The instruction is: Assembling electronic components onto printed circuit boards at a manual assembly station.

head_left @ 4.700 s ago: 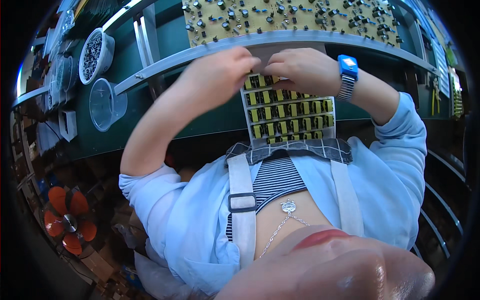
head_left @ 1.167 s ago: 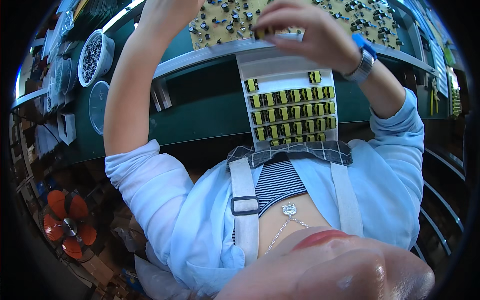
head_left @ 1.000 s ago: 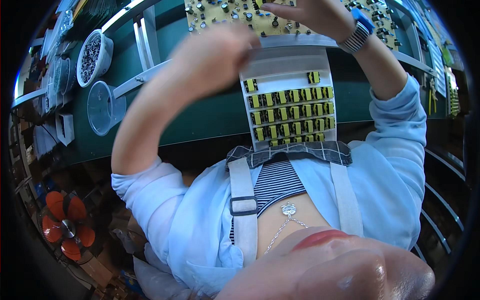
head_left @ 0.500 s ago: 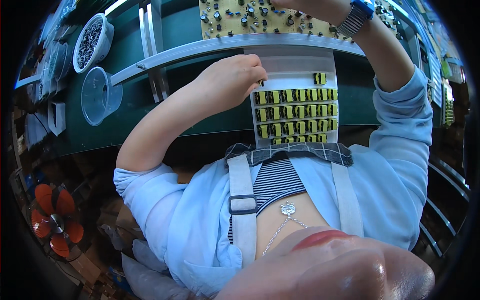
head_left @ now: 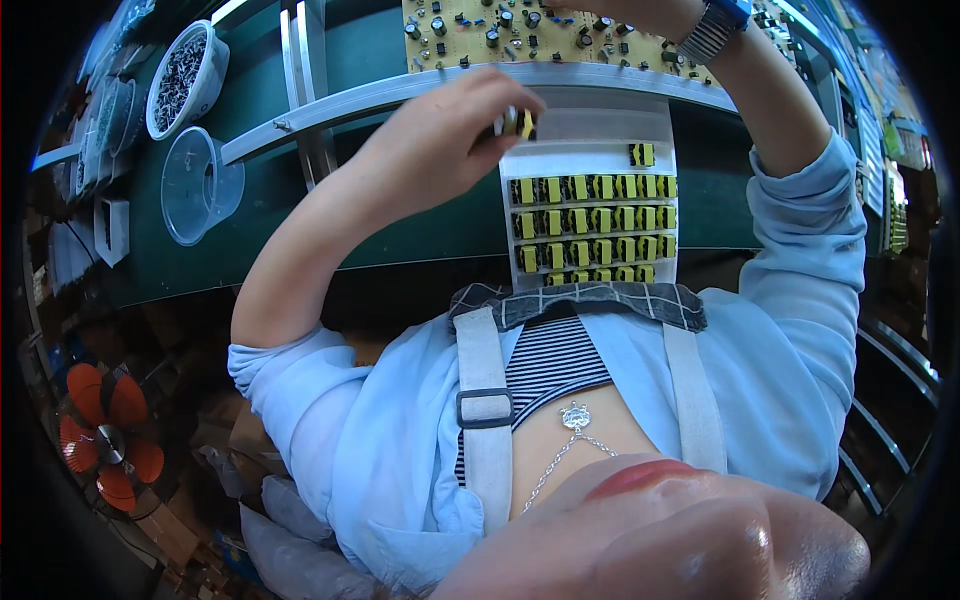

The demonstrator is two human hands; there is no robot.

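Note:
My left hand (head_left: 455,125) is closed on a small yellow-and-black transformer (head_left: 520,124), lifted above the upper left of a white tray (head_left: 585,120). In the tray, several more such transformers (head_left: 575,188) stand in rows, and a single one (head_left: 642,155) sits apart in the row above them. Over a tan circuit board (head_left: 470,52) filled with capacitors and other small parts, my right hand (head_left: 650,12) reaches in at the top edge. Its fingers are mostly cut off by the picture's edge, so what they hold does not show.
A metal rail (head_left: 390,92) runs between the tray and the board. On the green table (head_left: 330,235) at left stand a white tub (head_left: 212,80) of small dark parts and a clear plastic tub (head_left: 222,200). An orange-bladed fan (head_left: 110,445) is at lower left.
My left hand has risen from the tray's row toward the rail, with a transformer now plainly seen in its fingers. My right hand stays over the board, nearly unmoved.

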